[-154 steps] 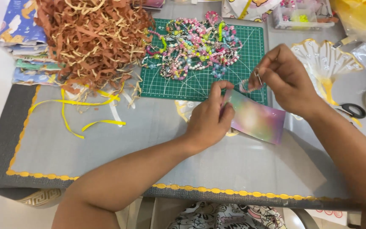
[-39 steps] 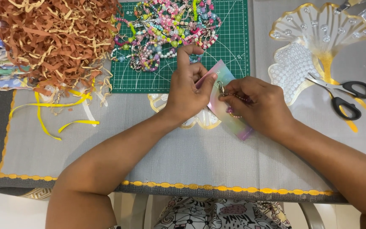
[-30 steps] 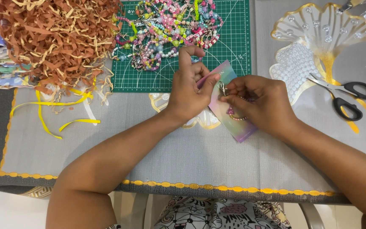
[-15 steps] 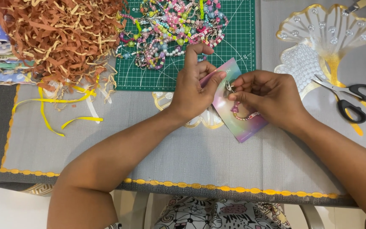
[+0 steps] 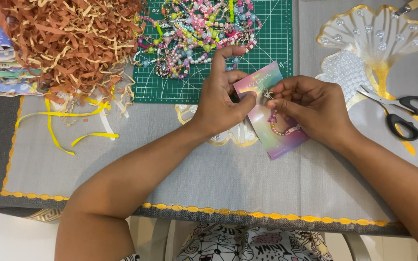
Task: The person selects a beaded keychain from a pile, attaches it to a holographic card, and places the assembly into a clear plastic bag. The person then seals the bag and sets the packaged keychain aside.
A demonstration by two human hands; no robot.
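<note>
Beaded keychain being fixed to an iridescent backing card, mid-table.

The left hand [image 5: 221, 99] pinches the card [image 5: 272, 108] at its left edge, thumb pressed against it and index finger raised. The right hand [image 5: 310, 108] has its fingertips pinched together on the metal clasp of the beaded keychain [image 5: 279, 126] at the card's far end. The bead strand already lies on the card; the clasp looks not yet settled, and a pile of beaded chains [image 5: 197, 34] on the green cutting mat [image 5: 276, 29] seems left to mount. The right fingers hide the clasp's attachment, so I cannot tell whether it is threaded. Scissors [image 5: 402, 113] lie at right; paper shreds [image 5: 64, 41] at far left.
</note>
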